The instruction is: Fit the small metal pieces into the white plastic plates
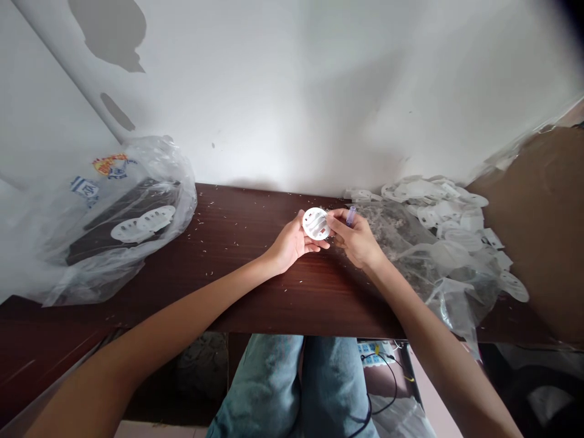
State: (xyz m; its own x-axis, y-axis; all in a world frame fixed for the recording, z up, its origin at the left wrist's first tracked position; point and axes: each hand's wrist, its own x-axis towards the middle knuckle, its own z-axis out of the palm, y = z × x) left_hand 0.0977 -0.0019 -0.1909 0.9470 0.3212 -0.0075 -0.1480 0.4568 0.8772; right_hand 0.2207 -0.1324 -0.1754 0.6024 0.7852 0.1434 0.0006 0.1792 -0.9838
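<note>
"What's on the dark wood counter (255, 298), left of the frame?"

"A clear plastic bag (150, 182) holding white plastic plates (143, 223)."

"And the hands?"

"Left hand (289, 245) cups a round white plastic disc (316, 223) at centre — right hand (356, 239) pinches a small purple tube (350, 216) just beside it — white plastic pieces (438, 207) heaped at right."

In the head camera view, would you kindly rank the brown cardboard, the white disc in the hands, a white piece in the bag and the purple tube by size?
1. brown cardboard
2. white disc and bagged white piece: they look alike, and distance makes ranking them unsure
3. purple tube
</note>
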